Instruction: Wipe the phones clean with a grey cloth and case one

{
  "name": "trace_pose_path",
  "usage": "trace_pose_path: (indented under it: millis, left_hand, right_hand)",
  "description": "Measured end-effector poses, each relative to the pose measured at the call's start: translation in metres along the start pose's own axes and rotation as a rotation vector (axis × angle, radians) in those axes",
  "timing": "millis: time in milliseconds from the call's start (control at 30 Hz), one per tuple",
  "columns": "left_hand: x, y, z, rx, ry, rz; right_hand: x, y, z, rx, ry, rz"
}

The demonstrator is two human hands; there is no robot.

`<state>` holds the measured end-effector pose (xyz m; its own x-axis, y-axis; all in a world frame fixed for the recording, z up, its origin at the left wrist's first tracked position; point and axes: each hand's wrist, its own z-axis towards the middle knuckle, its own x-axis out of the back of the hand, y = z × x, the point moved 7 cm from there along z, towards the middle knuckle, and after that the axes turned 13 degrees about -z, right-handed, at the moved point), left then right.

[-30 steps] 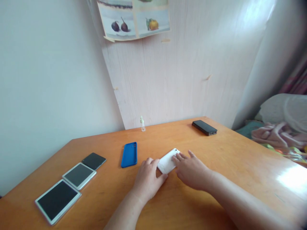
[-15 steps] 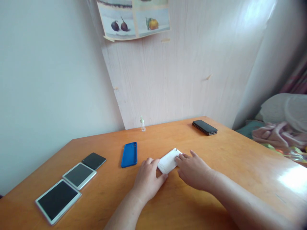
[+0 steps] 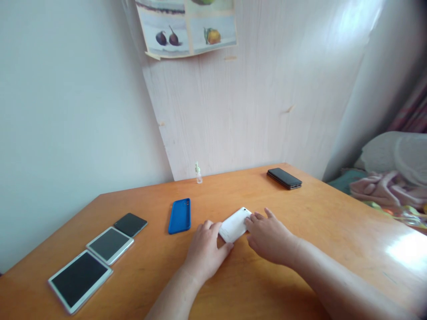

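Orange tabletop (image 3: 333,222) carries the white phone (image 3: 234,224) between our hands. Our left hand (image 3: 205,251) lies open against its near end; our open right hand (image 3: 268,238) has drawn back to its edge, uncovering the back.

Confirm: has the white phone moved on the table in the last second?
No. The white phone keeps the same gap and angle to the blue case.
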<state>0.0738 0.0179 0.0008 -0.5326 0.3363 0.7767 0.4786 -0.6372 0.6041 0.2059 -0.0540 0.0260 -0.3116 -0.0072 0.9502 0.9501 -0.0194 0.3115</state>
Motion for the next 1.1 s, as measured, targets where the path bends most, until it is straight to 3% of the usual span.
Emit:
trace_pose_path:
  millis: [133,200,400,467,567,633,833,900,1033,1100]
  left_hand:
    - [0.000,0.000,0.000,0.013,-0.014,0.008]
    - [0.000,0.000,0.000,0.016,-0.013,0.007]
    - [0.001,0.002,0.000,0.033,-0.025,0.014]
    - [0.001,0.002,0.000,0.038,-0.026,0.022]
    - [0.001,0.001,0.000,0.032,0.006,0.022]
    - [0.001,0.000,0.000,0.024,0.020,0.018]
    - [-0.001,0.000,0.000,0.013,0.038,0.024]
    - [-0.001,0.000,0.000,0.017,0.040,0.021]
    - [-0.002,-0.002,0.001,0.019,0.057,0.017]
    - [-0.003,-0.003,0.001,0.012,0.063,0.021]
  right_hand:
    - [0.009,-0.030,-0.009,0.212,0.090,0.113]
    - [0.011,-0.031,-0.010,0.254,0.106,0.165]
    - [-0.006,0.004,0.006,-0.009,0.010,0.114]
    - [-0.003,-0.006,0.005,0.047,0.034,0.159]
    - [0.005,-0.029,-0.001,0.246,0.098,0.277]
    - [0.004,-0.030,-0.001,0.288,0.096,0.307]
    - [-0.020,0.009,0.019,-0.069,-0.017,0.167]
    - [-0.017,-0.001,0.018,-0.013,0.003,0.209]
    - [-0.006,-0.029,0.013,0.252,0.067,0.334]
    - [-0.013,-0.018,0.018,0.175,0.038,0.320]
